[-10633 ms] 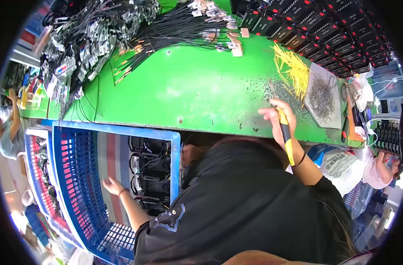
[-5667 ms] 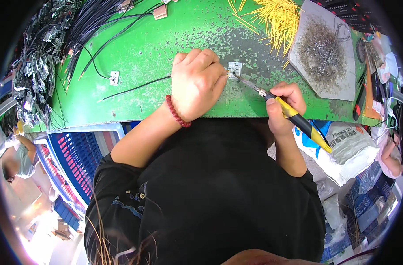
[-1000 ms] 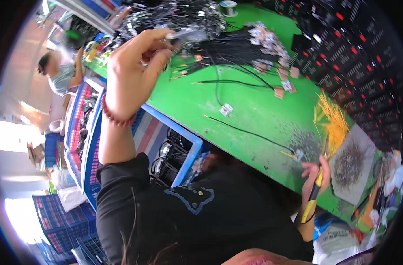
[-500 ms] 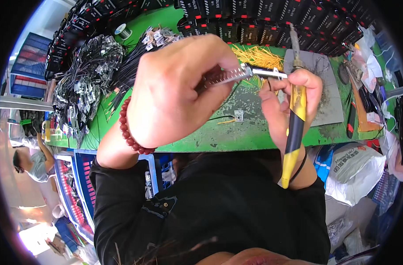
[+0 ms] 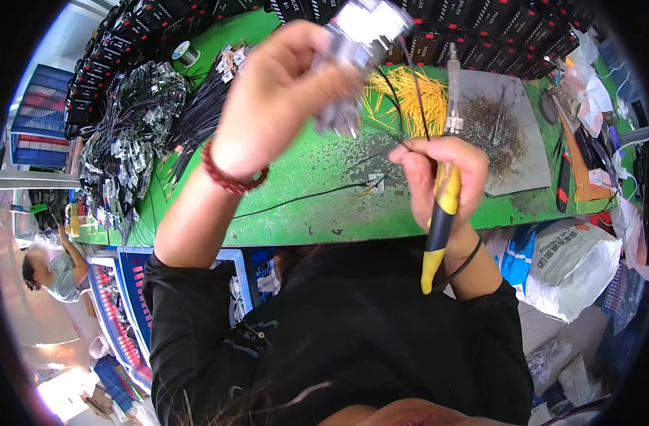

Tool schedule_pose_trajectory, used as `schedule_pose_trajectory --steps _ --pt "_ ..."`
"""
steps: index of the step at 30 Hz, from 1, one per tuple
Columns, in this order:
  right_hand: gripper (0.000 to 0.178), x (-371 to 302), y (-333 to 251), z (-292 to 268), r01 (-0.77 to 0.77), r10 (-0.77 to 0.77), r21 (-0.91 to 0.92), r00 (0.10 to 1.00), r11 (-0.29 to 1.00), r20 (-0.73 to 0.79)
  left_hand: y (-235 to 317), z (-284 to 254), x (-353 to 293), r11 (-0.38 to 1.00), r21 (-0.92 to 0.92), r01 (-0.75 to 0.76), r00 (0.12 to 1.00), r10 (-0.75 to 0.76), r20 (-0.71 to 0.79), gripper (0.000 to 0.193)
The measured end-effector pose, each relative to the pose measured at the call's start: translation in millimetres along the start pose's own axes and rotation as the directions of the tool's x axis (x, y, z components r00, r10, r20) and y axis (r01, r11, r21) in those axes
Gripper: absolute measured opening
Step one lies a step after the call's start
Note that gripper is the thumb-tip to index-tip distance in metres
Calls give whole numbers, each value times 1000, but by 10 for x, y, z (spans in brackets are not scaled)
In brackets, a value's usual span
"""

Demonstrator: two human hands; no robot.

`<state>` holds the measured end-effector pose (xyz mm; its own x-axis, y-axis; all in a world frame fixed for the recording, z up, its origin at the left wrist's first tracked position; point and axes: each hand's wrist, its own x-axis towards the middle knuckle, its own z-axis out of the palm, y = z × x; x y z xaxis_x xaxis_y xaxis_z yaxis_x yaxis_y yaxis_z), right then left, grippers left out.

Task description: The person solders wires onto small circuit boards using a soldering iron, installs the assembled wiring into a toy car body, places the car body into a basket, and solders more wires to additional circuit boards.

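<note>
My left hand [image 5: 264, 106], with a red bead bracelet at its wrist, is raised over the bench and closed round a shiny, silvery part [image 5: 370, 25], blurred by motion. Black wires [image 5: 418, 82] run from this part down to my right hand [image 5: 463, 163]. That hand is wrapped round a soldering iron [image 5: 438, 234] with a yellow and black handle, its metal tip pointing up. The right thumb and forefinger are close together at the wires; whether they pinch them I cannot tell. On the green bench between the hands lies a small pale square board [image 5: 376, 182] beside a black wire.
Yellow wires [image 5: 420, 103] lie in a heap beyond my hands. A stained grey sheet [image 5: 527, 160] is at the right. Tangled black wires with silvery parts [image 5: 136, 128] and a solder spool [image 5: 186, 55] are at the left. Black packages [image 5: 480, 53] line the back. Another person [image 5: 61, 280] is far left.
My left hand has moved up and turned, lifting the silvery part away from my right fingers, so the black wires now stretch between them. My right hand and the iron have shifted slightly left.
</note>
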<state>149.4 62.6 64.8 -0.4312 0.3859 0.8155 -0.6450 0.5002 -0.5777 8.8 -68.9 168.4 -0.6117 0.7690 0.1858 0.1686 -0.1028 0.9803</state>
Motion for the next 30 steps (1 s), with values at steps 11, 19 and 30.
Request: schedule_pose_trajectory --steps 11,19,30 --pt "28 -245 301 -354 -34 247 -502 899 864 363 -1195 -993 -764 894 393 217 845 30 -533 12" --pt "19 -694 391 -174 -547 604 -281 776 789 184 -1561 -1034 -1307 287 822 492 843 77 -532 29" --pt "29 -755 371 -233 -404 436 -164 818 900 375 -1246 357 -522 719 676 -159 961 -42 272 17"
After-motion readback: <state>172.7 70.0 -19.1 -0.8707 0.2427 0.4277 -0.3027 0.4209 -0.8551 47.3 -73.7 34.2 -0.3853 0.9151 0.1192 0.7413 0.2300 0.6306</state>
